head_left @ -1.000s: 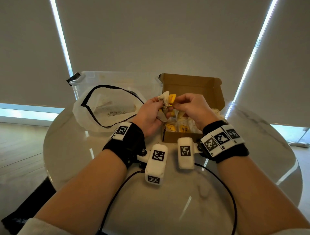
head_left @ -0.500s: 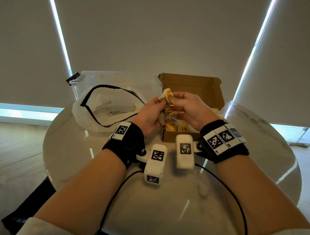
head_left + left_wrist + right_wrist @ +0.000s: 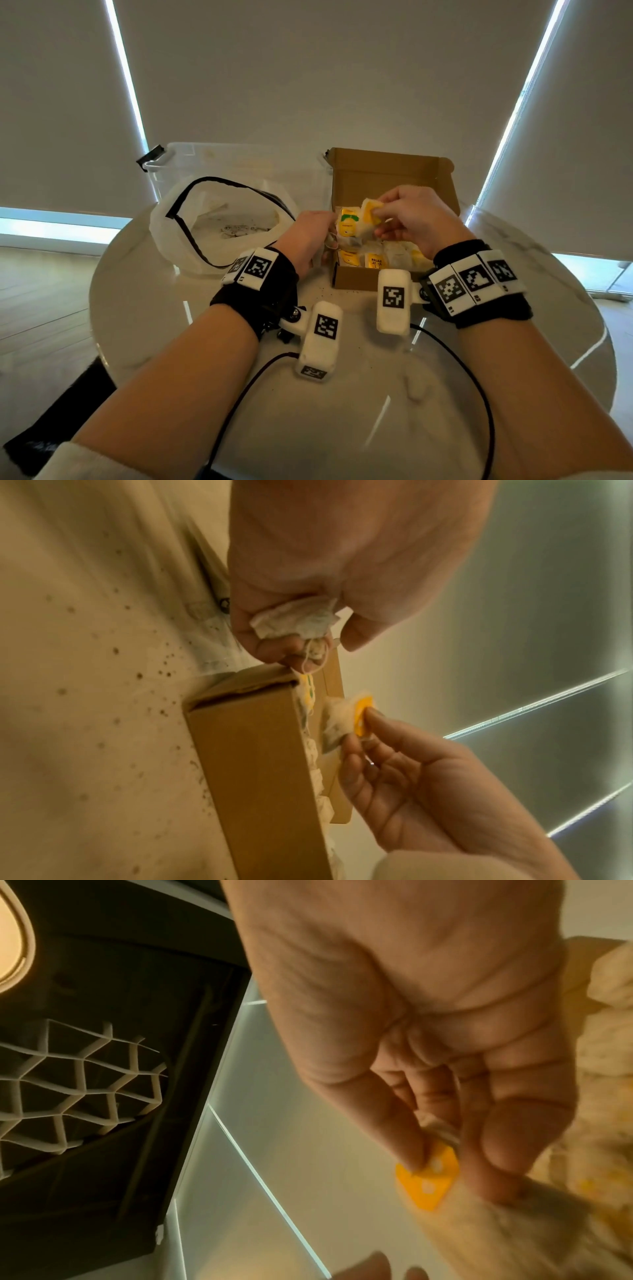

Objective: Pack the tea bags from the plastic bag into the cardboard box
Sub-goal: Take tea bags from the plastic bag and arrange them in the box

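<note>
- Packing is well along, judging by the cardboard box (image 3: pixel 356 279): its lid stands open at the back, and yellow-tagged tea bags (image 3: pixel 375 262) already fill most of the floor.
- Above the box, the right hand (image 3: pixel 409 217) pinches one tea bag (image 3: pixel 368 212) between thumb and fingertips, the yellow tag pressed under the thumb; the other fingers curl loosely behind it.
- At the box's left wall, the left hand (image 3: pixel 306 238) has its fingers curled round a crumpled tea bag (image 3: pixel 296 619); the string and small tag dangle over the cardboard edge.
- So two bags are in hand and not yet laid down; setting them into the remaining space looks like the step under way.
- To the left, the plastic bag (image 3: pixel 219 228) lies open on the round table (image 3: pixel 513 342), in front of a clear plastic bin (image 3: pixel 191 161). Only a faint print and specks show inside; I cannot tell whether any tea bags remain there.
- If none do, these two could be among the last.
</note>
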The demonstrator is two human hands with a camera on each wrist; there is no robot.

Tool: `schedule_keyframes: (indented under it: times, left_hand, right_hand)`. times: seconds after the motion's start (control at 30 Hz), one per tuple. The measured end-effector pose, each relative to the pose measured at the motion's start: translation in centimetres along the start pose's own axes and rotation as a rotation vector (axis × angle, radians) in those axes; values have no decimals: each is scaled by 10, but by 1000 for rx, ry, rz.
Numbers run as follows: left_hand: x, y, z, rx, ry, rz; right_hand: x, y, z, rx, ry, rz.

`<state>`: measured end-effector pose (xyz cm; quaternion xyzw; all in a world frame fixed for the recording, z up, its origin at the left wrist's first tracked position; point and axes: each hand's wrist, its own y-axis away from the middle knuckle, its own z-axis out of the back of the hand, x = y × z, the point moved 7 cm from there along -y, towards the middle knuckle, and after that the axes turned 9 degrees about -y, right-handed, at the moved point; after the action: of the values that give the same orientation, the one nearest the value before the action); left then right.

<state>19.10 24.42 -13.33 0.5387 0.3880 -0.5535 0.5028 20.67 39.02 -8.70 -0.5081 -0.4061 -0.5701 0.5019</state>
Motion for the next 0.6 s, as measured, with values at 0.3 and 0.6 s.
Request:
schedule_keyframes:
  times: [0.3, 0.6]
  left_hand:
    - [1, 3, 2, -10, 142, 79]
    - [-5, 0, 2, 119, 525, 74]
  right_hand:
    - [-24, -12, -25, 11, 108, 5]
    - [-26, -14, -26, 17, 199, 95]
